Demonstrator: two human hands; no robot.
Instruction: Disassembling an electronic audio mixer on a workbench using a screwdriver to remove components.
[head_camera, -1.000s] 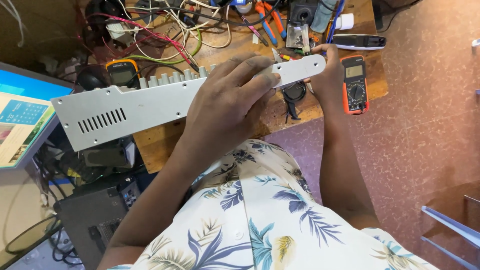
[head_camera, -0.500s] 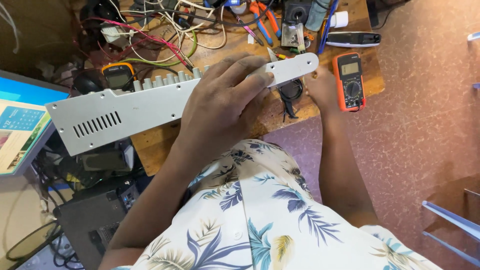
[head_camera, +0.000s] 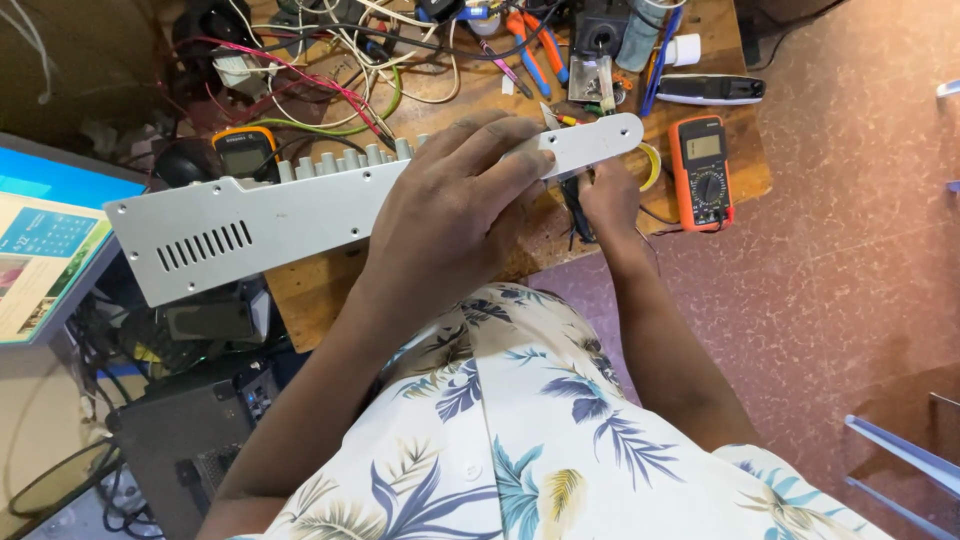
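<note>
We look down on a crowded wooden tabletop (head_camera: 330, 300) above a reddish speckled floor, strewn with tangled wires (head_camera: 330, 70), an orange multimeter (head_camera: 702, 170) at the right edge and a yellow meter (head_camera: 245, 152) near the left. Our left hand (head_camera: 455, 215) is spread flat over the long grey metal chassis (head_camera: 300, 215), which lies slantwise over the near edge of the tabletop, its vented end jutting out to the left past the wood; this grip is a broad press with the fingers draped across the top, holding the chassis down rather than closing round it. Our right hand (head_camera: 605, 195) sits just under the chassis's rounded right end, and we cannot tell whether its grip is closed on something or merely touching there. With so much of the chassis overhanging, it could tip or slide off if the left hand eased, and it could drag wires or nudge the orange multimeter off the edge. The row of knobs (head_camera: 345, 158) along the far side is partly hidden, and a screen (head_camera: 45, 240) at left is cut off.
</note>
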